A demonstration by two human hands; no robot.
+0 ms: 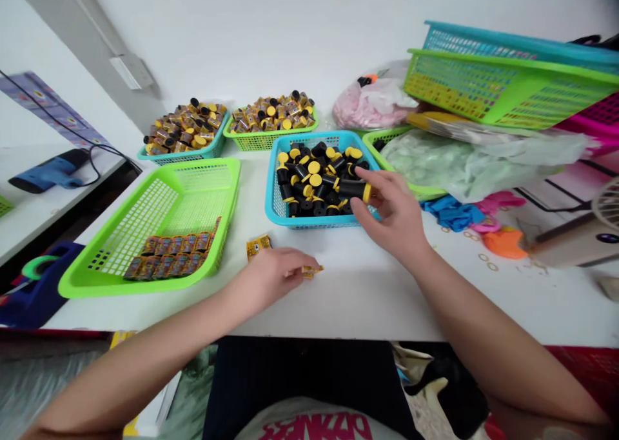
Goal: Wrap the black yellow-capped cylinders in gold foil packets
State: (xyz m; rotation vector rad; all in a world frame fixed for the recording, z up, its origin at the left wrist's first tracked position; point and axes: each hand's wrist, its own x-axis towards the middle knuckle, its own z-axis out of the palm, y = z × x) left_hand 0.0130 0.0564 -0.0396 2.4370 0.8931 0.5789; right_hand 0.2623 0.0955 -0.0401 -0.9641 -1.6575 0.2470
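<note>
My right hand (pixel 394 214) pinches a small black canister with a yellow lid (pixel 355 190) between thumb and fingers, over the right side of the blue basket (pixel 319 222). Many similar black and yellow canisters (pixel 314 180) lie jumbled in that basket. My left hand (pixel 278 273) is low over the white table, its fingers closed on a small yellow printed label (pixel 312 271) that shows only in part. Just behind that hand lies a stack of yellow printed labels (pixel 258 246). To its left, a green basket (pixel 145 290) holds rows of wrapped canisters (pixel 169 256).
Two baskets of wrapped canisters (pixel 186 130) (pixel 271 117) stand at the back wall. Stacked baskets (pixel 503 91) and plastic bags (pixel 478 162) crowd the right rear. Coloured balloons (pixel 454 214) and a fan (pixel 575 227) are at right; a tape dispenser (pixel 41 285) and heat gun (pixel 51 169) at left.
</note>
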